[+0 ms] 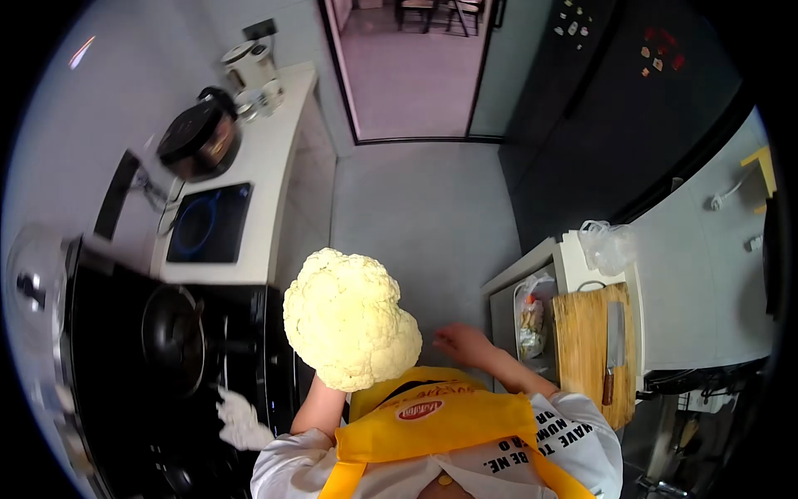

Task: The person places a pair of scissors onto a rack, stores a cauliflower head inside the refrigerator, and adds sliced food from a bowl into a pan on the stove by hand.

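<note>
A large pale cauliflower (349,320) is held up close to the camera, left of the middle. My left forearm (322,407) runs up behind it, and the cauliflower hides my left hand, which holds it from below. Over the floor to its right, my right hand (455,343) hangs in front of the yellow apron (440,428). Nothing shows in that hand, and its fingers are loosely bent and a little apart.
At left a frying pan (173,341) sits on the black stove, with a white cloth (241,420) near its edge. Beyond are an induction plate (209,223) and a dark cooker (199,141). At right a knife (615,337) lies on a wooden board (580,333), beside an open drawer (504,320).
</note>
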### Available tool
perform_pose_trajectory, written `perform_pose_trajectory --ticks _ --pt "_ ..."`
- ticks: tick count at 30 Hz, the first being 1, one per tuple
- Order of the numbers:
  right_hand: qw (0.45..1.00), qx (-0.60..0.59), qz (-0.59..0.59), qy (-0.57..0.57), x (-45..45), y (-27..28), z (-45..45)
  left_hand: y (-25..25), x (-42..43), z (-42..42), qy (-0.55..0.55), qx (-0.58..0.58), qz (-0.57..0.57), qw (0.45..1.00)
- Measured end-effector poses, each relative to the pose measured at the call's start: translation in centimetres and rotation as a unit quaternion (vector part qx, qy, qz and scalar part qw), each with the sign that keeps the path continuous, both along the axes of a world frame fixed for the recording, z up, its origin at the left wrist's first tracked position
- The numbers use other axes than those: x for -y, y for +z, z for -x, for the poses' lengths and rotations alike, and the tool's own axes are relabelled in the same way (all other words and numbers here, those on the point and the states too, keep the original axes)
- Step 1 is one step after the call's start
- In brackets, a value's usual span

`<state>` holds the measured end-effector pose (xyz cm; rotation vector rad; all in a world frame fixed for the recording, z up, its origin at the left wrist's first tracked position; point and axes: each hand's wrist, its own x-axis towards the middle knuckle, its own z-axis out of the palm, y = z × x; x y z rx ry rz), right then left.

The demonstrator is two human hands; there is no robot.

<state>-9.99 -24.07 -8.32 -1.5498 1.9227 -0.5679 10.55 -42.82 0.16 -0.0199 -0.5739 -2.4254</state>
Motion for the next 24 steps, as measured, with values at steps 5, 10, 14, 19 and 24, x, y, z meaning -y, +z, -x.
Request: perform_pose_trajectory --ticks 5,10,14,19,24 --pt "0.994 -0.028 0.011 -0.107 8.6 0.2 8.9 -0.4 12.7 11.0 -0.084 -0.010 0.021 0.996" --pt "0.972 -0.041 -0.018 -0.229 13.2 3.4 18.2 2.4 24.0 23.9 -0.162 -0.027 0.045 0.985" --pt "0.927 -0.094 -0.013 -0.363 14.0 2.9 26.5 4.3 29.5 35.8 -0.217 -0.049 0.070 0.973" --pt "0.886 -0.189 0.001 -0.423 15.8 3.1 42.1 4.8 35.2 50.0 -0.221 -0.059 0.076 0.971" --pt "0.863 -0.328 -0.021 -0.383 22.0 5.0 66.2 6.9 40.6 61.0 -0.179 -0.037 0.021 0.983"
